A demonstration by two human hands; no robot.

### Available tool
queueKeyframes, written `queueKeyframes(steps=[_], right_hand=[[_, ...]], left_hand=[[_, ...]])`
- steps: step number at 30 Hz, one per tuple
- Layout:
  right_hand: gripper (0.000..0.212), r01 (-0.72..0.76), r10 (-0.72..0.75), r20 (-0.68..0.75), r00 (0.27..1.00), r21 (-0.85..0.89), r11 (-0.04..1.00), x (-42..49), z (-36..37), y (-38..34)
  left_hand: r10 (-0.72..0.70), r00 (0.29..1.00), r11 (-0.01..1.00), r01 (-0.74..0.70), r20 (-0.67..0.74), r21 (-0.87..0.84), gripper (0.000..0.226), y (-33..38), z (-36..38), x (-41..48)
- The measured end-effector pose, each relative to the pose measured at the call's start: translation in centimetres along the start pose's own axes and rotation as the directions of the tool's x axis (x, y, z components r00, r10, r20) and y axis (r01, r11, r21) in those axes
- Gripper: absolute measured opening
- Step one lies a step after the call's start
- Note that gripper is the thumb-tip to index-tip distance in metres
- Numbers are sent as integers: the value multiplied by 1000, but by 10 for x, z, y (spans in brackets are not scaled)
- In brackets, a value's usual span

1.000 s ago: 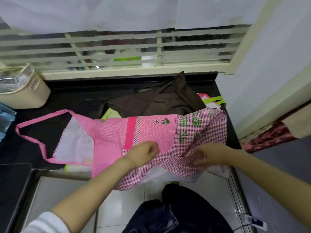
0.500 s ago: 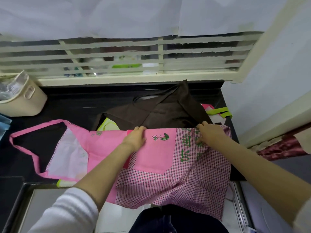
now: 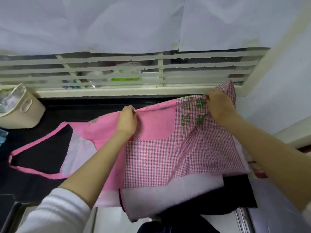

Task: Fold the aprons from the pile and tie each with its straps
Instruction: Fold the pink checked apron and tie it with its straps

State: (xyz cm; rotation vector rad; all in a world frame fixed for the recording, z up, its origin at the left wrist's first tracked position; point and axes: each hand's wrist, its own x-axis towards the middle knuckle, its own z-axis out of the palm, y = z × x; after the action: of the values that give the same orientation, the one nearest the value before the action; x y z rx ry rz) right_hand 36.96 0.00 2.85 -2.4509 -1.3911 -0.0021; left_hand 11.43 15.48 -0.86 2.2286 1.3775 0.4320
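Currently mid-fold: left hand [image 3: 127, 119] and right hand [image 3: 218, 106] each pinch pink apron [image 3: 159, 148] edge just below window sill [image 3: 117, 93]. Next, probably: lay it flat, align edges, crease.

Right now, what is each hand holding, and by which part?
Both hold the pink apron by its raised far edge: left hand pinches it at the plain pink panel, right hand grips it by the green lettering.

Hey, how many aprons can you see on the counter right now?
1: the pink apron, held up over the black counter by the left hand and right hand. Others may be hidden behind it.
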Motion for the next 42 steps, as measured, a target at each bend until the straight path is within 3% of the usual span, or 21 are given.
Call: queueKeyframes(steps=[3, 7, 9, 11, 14, 16, 19, 23, 26, 30, 33, 36, 42], right_hand=[[27, -1, -2, 57, 998, 44, 999, 10, 2, -3], [52, 78, -83, 219, 972, 35, 996, -5, 21, -7], [58, 123, -150, 314, 937, 103, 987, -24, 28, -15], [72, 133, -220, 409, 886, 231, 964, -49, 34, -22], [87, 350, -375, 540, 753, 154, 924, -93, 54, -28], [89, 475, -424, 582, 694, 72, 877, -116, 71, -26], [86, 571, -480, 557, 678, 12, 821, -130, 85, -23], [53, 525, -463, 470, 752, -3, 851, -130, 83, -29], [41, 448, -399, 454, 796, 1, 894, -124, 75, -27], [33, 376, -337, 406, 849, -17, 926, -102, 56, -16], [21, 372, -359, 233, 904, -12, 928, -86, 33, -10], [30, 434, -428, 81, 900, -81, 897, -83, 13, -7], [37, 472, -443, 167, 881, -225, 852, -110, 8, 18]], left_hand=[[-1, 1000, 999, 2, 11, -32, 14, 4, 4, 10], [79, 983, 995, -68, 167, -71, 55, 6, 15, -4], [116, 965, 993, -113, 235, -26, 62, 8, 24, -18], [182, 930, 977, -208, 320, 49, 55, 8, 34, -38], [245, 859, 941, -323, 450, 103, 44, 5, 49, -72], [220, 811, 924, -351, 543, 150, 49, 0, 57, -94], [145, 722, 910, -365, 677, 195, 71, -6, 63, -118], [127, 704, 910, -363, 699, 200, 82, -15, 65, -135], [92, 785, 932, -285, 612, 226, 61, -25, 59, -135], [90, 915, 938, -211, 393, 276, 23, -26, 38, -122], [134, 957, 952, -196, 256, 235, 15, -7, 23, -115], [235, 950, 953, -267, 204, 144, 15, 17, 20, -126], [300, 873, 918, -374, 384, 134, 17, 28, 53, -163]])
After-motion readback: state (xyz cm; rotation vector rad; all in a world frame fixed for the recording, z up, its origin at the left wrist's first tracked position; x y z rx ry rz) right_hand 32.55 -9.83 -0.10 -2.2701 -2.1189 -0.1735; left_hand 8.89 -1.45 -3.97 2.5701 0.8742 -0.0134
